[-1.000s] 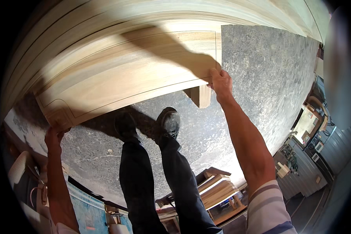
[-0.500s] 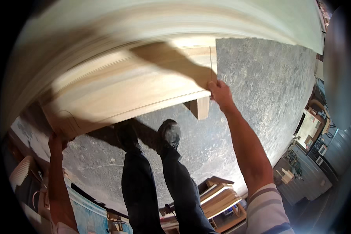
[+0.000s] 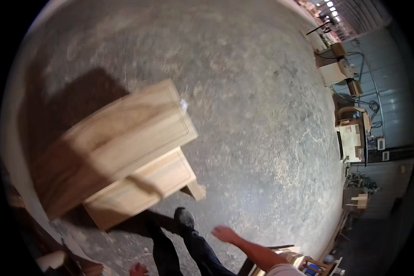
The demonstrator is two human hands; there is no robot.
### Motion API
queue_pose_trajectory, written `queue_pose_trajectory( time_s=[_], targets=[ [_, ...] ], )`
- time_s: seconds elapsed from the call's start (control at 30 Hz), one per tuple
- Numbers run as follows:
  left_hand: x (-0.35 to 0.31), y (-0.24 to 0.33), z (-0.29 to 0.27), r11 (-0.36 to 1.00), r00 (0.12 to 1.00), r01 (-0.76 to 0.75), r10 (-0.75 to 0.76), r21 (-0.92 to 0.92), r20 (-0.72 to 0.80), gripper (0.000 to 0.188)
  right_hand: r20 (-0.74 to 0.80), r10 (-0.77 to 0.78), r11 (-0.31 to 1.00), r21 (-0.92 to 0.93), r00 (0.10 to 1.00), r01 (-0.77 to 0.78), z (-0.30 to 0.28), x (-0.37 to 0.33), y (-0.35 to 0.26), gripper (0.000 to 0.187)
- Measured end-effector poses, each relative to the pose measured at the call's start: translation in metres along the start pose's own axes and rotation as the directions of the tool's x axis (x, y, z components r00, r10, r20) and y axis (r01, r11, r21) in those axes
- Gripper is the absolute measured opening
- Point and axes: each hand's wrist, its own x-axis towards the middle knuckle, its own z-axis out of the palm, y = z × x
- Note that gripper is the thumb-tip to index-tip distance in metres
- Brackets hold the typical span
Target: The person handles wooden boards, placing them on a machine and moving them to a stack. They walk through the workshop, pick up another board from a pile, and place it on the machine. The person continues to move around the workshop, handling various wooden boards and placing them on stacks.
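Observation:
A pale wooden furniture piece (image 3: 142, 129) stands on the floor at the left, its upper part a broad panel with a thin grooved border. Below it, nearer my feet, a lighter grooved panel (image 3: 142, 184) juts out, with a short wooden leg (image 3: 197, 189) at its right end. My right hand (image 3: 225, 233) is just right of my shoes, apart from the wood, fingers loosely stretched and slightly blurred. Only part of my left hand (image 3: 138, 269) shows at the lower edge, holding nothing that I can see, its fingers loosely apart.
Rough grey concrete floor (image 3: 262, 115) spreads around the furniture. Along the right wall are a pale board or machine panel (image 3: 352, 142), hanging cables and a small wooden piece (image 3: 362, 201). More wooden furniture (image 3: 308, 263) is behind my right arm. My shoe (image 3: 184, 217) is near the leg.
Both hands have let go of the ends of the grooved panel and drawn back toward me. My view has shifted, so the furniture appears smaller and farther left.

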Motion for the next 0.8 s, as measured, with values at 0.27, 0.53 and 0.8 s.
queue_pose_trajectory(
  time_s=[0.27, 0.53, 0.8],
  targets=[
    [-0.106, 0.035, 0.057, 0.963, 0.956, -0.215, 0.241, -0.162, 0.169, 0.048, -0.046, 0.086, 0.891, 0.451, 0.995, -0.056, -0.059, -0.135, -0.038, 0.043],
    [-0.102, 0.072, 0.029, 0.876, 0.910, -0.118, 0.284, -0.467, 0.303, 0.028, -0.161, 0.298, 0.709, 0.697, 0.941, -0.105, -0.056, -0.229, -0.022, 0.037],
    [-0.136, 0.172, 0.034, 0.801, 0.763, -0.591, 0.517, 0.096, 0.387, 0.021, -0.629, 0.171, 0.902, 0.410, 0.758, 0.137, 0.117, -0.229, 0.084, 0.011]
  ],
)
